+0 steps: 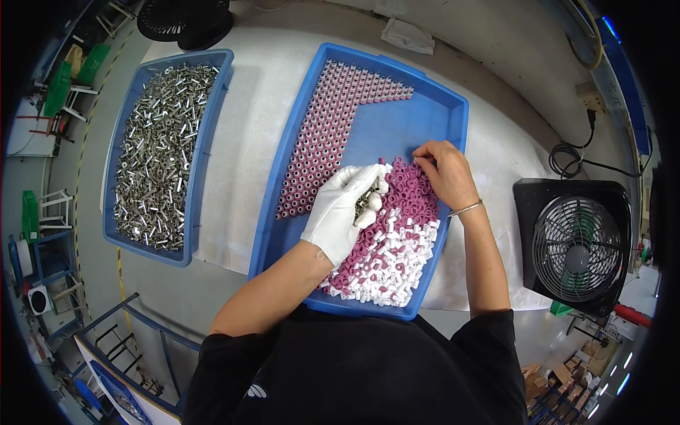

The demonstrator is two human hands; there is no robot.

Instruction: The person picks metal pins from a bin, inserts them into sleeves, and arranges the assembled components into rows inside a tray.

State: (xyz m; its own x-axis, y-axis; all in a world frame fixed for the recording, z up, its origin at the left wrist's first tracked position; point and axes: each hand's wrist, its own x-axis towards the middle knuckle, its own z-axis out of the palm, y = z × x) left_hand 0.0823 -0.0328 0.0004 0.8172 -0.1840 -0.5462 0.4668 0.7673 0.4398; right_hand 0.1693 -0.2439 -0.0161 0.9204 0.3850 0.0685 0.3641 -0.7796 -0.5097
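Note:
My left hand (pixel 338 209), in a white glove, is curled around several small metal pins (pixel 365 202) above the middle of a blue tray (pixel 453 134). My bare right hand (pixel 448 173), a bracelet at its wrist, is at the upper edge of a heap of pink rings (pixel 414 190) in that tray. Its thumb and forefinger are pinched together; what they hold, if anything, is too small to make out. Short white sleeves (pixel 393 273) lie loose below the rings, partly mixed with them. Upright pink-and-white pieces (pixel 319 134) stand in close rows along the tray's left and far sides.
To the left, a second blue tray (pixel 190 212) is filled with loose metal pins (pixel 166 156). A black fan (pixel 577 251) stands at the table's right side, another fan (pixel 185 21) at the far left. A white cloth (pixel 408 35) lies at the back; a black cable (pixel 567 157) coils nearby.

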